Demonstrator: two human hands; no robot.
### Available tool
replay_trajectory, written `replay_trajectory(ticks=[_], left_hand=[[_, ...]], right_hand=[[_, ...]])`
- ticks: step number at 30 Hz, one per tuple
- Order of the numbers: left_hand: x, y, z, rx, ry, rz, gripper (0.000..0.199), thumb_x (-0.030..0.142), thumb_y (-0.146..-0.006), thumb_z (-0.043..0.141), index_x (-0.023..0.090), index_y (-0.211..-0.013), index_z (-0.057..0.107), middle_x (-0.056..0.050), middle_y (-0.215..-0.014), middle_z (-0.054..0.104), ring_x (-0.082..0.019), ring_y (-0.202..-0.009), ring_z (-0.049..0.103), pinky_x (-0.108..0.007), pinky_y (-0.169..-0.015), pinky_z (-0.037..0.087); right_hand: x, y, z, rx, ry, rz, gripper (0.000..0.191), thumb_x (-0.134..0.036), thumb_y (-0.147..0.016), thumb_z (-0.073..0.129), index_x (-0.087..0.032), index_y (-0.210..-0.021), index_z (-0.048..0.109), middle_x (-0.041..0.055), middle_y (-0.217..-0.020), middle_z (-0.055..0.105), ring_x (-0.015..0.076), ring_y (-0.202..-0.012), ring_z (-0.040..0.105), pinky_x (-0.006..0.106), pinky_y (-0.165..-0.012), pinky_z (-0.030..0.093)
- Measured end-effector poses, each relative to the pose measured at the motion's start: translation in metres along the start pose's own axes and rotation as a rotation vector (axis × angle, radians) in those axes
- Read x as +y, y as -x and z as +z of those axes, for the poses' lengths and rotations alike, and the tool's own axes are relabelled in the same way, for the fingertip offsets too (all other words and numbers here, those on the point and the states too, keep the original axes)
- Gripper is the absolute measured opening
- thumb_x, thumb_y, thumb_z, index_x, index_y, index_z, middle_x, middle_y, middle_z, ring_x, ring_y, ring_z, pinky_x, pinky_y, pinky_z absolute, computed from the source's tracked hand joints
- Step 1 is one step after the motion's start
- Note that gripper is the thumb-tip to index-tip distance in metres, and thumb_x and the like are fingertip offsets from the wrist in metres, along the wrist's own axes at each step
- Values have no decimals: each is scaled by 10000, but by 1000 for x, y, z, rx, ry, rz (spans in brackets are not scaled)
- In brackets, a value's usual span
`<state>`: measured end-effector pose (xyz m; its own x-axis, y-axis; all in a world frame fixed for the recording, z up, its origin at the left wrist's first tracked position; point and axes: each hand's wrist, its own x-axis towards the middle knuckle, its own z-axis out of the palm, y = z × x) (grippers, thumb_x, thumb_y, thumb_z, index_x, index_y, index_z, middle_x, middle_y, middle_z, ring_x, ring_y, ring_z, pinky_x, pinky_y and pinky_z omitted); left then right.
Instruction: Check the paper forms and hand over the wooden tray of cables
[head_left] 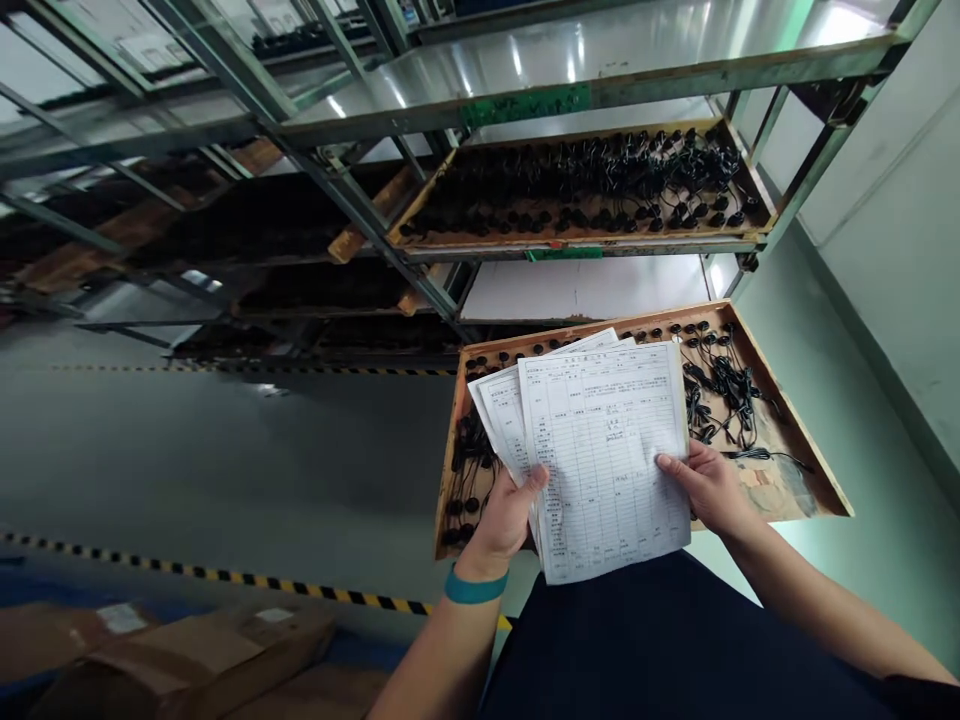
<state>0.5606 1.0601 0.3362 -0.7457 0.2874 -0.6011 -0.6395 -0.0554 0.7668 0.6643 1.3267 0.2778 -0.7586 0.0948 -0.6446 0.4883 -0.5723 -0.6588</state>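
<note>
Several printed sheets (pixel 604 470), fanned apart at the left, are held over a shallow wooden tray (pixel 814 465). My left hand (pixel 508 515) grips their lower left part, with its thumb on top and a teal band round the wrist. On the right edge, my right hand (pixel 709 485) pinches the front sheet between thumb and fingers. Black coiled cables (pixel 731 390) with round ends lie in the tray, partly hidden behind the papers. The front sheet shows a table with handwritten marks.
A metal rack (pixel 525 105) stands ahead, holding another wooden tray (pixel 757 205) full of black cables. Cardboard boxes (pixel 202 650) lie at the lower left, beyond yellow-black floor tape (pixel 247 580). A pale wall (pixel 885 180) rises at the right.
</note>
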Motion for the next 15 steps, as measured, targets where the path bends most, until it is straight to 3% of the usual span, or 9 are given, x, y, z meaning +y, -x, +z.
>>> replay_trajectory(ticks=[7,15], left_hand=[[9,1,2,44,-1,48,680,505,-887,762,233,-1490,600,-111,-1492,625,-380,-1481,462,-525,-1220,457],[17,-1,-18,55,-14,54,615,450,-934,721,288,-1508,574,-82,-1585,534,-367,-1482,464,-511,-1214,466]], right_hand=[[-2,-4,-29,116,90,-81,291,-535,-837,841,-289,-992,821,38,-1011,794,272,-930,733,410,-839,614],[-5,-2,-82,360,25,-132,316,-481,-809,877,-273,-1036,807,43,-1092,795,248,-976,747,361,-876,638]])
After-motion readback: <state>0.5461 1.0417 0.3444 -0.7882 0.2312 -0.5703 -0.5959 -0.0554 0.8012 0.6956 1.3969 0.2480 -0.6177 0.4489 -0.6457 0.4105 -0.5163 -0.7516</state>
